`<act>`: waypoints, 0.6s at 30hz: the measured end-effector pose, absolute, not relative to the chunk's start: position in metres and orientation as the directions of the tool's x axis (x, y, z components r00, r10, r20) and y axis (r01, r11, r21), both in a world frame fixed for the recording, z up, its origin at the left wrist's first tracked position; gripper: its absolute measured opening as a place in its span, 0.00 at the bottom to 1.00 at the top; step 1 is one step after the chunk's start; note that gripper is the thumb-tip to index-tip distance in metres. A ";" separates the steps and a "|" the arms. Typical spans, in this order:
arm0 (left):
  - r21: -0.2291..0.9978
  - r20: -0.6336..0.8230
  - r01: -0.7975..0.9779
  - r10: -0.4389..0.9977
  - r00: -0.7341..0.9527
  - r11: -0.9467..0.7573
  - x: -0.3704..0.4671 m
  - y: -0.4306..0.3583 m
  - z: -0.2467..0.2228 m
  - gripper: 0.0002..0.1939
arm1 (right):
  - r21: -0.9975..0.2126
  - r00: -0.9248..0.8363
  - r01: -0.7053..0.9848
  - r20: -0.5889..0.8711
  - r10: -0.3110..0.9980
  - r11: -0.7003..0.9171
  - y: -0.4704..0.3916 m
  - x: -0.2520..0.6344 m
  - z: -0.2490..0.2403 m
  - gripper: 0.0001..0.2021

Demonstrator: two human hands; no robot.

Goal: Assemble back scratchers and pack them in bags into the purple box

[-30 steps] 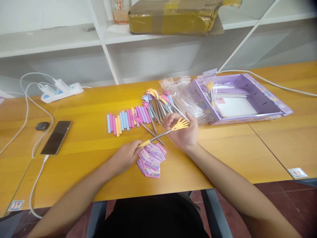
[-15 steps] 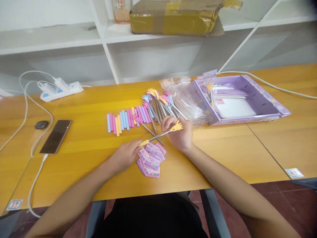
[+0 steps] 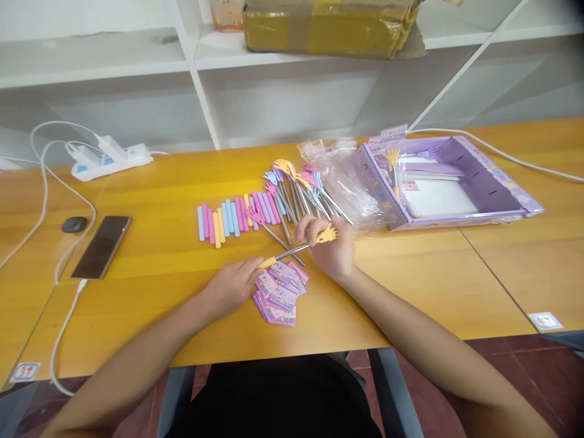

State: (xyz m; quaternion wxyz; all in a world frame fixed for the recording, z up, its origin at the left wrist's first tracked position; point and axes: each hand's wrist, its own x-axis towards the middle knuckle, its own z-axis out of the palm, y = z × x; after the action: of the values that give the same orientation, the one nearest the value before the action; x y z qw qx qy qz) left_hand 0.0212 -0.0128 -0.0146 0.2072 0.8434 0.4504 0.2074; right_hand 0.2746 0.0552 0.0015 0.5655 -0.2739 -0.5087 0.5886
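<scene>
A back scratcher (image 3: 293, 251) with a yellow handle, a metal rod and a yellow hand-shaped head is held between both hands. My left hand (image 3: 232, 285) is closed round its handle. Fingers of my right hand (image 3: 331, 248) curl round the rod just below the head. Beneath the rod lies a loose pile of pink and purple printed cards (image 3: 279, 295). Beyond it, a pink-headed metal rod (image 3: 274, 234) lies on the table. Several more hand-headed rods (image 3: 296, 188) are heaped behind my right hand. Coloured handle sleeves (image 3: 230, 220) lie in a row to their left.
Clear plastic bags (image 3: 344, 182) lie beside a purple display box (image 3: 474, 216) that holds a bagged yellow scratcher. On the left are a phone (image 3: 101, 248), a small black object (image 3: 74, 224), a white power strip (image 3: 112, 161) and cables. A taped carton (image 3: 328, 27) sits on the shelf.
My right hand's fingers have closed further round the rod near the yellow head. The camera view has shifted slightly; the other things lie as before.
</scene>
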 end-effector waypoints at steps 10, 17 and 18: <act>0.482 0.297 0.642 0.800 0.521 -0.597 0.023 -0.013 -0.015 0.21 | -0.857 -0.236 -0.497 0.285 0.929 0.137 0.053 0.271 -0.007 0.33; 0.393 0.368 0.663 0.770 0.521 -0.637 0.022 -0.014 -0.021 0.21 | -0.834 -0.245 -0.545 0.255 0.936 0.084 0.051 0.266 -0.014 0.32; 0.396 0.370 0.659 0.768 0.523 -0.639 0.023 -0.014 -0.021 0.20 | -0.833 -0.249 -0.549 0.250 0.936 0.077 0.051 0.266 -0.014 0.32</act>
State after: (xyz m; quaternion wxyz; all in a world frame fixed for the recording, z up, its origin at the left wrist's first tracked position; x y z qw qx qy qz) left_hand 0.0228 -0.0143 -0.0209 0.1036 0.8663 0.4120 0.2627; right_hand 0.2659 0.0512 -0.0136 0.5748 -0.2123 -0.4559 0.6455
